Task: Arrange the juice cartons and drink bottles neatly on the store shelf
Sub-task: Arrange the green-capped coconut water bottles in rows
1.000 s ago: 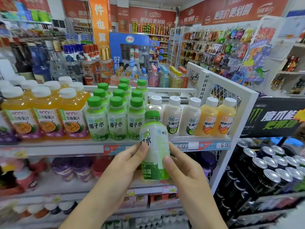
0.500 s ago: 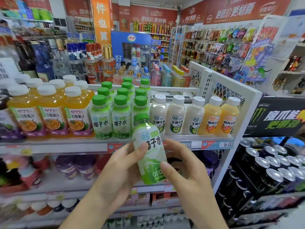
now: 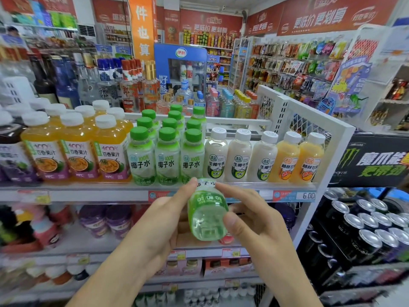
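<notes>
Both hands' grip, left hand (image 3: 163, 220) and right hand (image 3: 250, 220), pinches green-labelled coconut water bottle (image 3: 207, 214), seemingly tipped base-forward

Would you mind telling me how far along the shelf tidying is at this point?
Mostly done, it seems: the passion fruit juices, green-capped coconut waters, white milk drinks and orange drinks stand in straight, label-forward rows. In hand: one coconut water bottle, tipped base toward the camera, held between the left hand and right hand. Left: standing it back on the shelf.
</notes>
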Tool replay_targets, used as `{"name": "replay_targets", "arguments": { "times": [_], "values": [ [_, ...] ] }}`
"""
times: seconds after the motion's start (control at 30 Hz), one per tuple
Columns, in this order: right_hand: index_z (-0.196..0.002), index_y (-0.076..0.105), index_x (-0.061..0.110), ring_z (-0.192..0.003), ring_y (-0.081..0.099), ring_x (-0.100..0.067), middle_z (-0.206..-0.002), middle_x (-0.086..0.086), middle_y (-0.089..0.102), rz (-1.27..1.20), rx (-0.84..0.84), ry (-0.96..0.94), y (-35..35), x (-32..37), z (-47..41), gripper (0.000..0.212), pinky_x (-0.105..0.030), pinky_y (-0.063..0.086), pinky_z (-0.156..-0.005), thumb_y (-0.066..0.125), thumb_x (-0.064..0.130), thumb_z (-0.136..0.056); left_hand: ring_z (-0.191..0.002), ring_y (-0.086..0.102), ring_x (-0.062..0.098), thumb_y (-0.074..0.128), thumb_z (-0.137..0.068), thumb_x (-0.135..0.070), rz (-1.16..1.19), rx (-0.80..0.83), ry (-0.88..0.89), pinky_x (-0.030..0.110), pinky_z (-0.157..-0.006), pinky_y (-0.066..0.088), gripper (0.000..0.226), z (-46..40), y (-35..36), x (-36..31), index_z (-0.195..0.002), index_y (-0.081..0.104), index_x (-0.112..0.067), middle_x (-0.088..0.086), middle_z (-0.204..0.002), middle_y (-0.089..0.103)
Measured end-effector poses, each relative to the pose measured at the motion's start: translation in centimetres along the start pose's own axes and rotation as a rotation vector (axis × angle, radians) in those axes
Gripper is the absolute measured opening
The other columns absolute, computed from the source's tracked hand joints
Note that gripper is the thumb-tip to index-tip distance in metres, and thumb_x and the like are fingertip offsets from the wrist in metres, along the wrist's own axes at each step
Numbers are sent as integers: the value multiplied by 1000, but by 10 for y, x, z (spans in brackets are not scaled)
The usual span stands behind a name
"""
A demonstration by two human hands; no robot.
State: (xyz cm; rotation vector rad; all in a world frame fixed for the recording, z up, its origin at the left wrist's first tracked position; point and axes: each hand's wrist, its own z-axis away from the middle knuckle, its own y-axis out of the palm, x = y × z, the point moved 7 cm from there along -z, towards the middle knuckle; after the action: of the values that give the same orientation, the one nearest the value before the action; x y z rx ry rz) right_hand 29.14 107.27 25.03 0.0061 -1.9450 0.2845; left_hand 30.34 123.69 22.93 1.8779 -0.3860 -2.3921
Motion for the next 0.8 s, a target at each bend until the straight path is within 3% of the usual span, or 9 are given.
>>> {"name": "replay_targets", "arguments": {
  "times": [0.07, 0.23, 0.33, 0.4, 0.53, 0.6, 0.67, 0.8],
  "values": [
    [-125, 75, 47, -102, 71, -17, -120, 3, 69, 14, -50, 41, -3, -5, 0, 53, -42, 60, -89, 69, 76, -81, -87, 78, 35, 57, -97, -61, -1, -10, -67, 38, -66, 65, 57, 0, 0, 6, -106, 83, -11, 21, -102, 80],
    [-120, 75, 52, -109, 70, -11, -120, 9, 71, 42, -61, 100, -2, -15, 1, 52, -45, 58, -95, 64, 82, -79, -84, 79, 36, 56, -97, -62, 5, -24, -147, 34, -57, 60, 58, -2, -1, 19, -104, 82, -11, 20, -100, 80],
    [-122, 75, 51, -107, 70, -14, -121, 6, 70, 21, -45, 104, -1, -15, 1, 45, -45, 58, -93, 67, 71, -83, -88, 79, 37, 58, -98, -58, 10, -9, -142, 34, -55, 60, 56, -3, -1, 20, -106, 83, -9, 22, -101, 80],
    [-124, 75, 48, -103, 69, -18, -119, 4, 69, -4, -18, 106, -3, -14, 1, 37, -42, 59, -90, 72, 56, -88, -86, 78, 35, 61, -98, -52, 38, 14, -116, 39, -63, 64, 49, -5, -1, 18, -108, 83, -9, 24, -105, 79],
    [-129, 75, 37, -109, 69, -23, -127, 4, 71, -23, 18, 63, -8, -10, 2, 42, -42, 58, -93, 76, 26, -87, -92, 76, 37, 65, -99, -36, 113, 68, -12, 44, -72, 64, 41, -9, -5, 8, -124, 75, -6, 26, -116, 76],
    [-128, 75, 33, -109, 71, -26, -126, -1, 74, -24, 17, 47, -10, -6, 0, 41, -50, 59, -93, 75, 22, -88, -98, 76, 41, 69, -96, -25, 94, 77, 78, 46, -73, 64, 38, -12, -7, 1, -130, 70, -7, 25, -119, 75],
    [-127, 74, 33, -110, 73, -21, -120, 3, 76, 11, -9, 27, -13, -1, -7, 36, -48, 60, -93, 75, 23, -93, -98, 77, 38, 76, -88, -14, 52, 39, 174, 41, -67, 64, 43, -14, -12, -6, -130, 68, -7, 21, -117, 77],
    [-136, 65, 39, -114, 69, -14, -125, 16, 72, 223, -113, -96, -23, 25, -36, 40, -39, 58, -93, 72, 27, -98, -114, 74, 22, 89, -73, -13, -269, -62, 379, 39, -97, 59, 58, -15, -22, -27, -127, 71, -20, 0, -120, 79]
  ]
}}
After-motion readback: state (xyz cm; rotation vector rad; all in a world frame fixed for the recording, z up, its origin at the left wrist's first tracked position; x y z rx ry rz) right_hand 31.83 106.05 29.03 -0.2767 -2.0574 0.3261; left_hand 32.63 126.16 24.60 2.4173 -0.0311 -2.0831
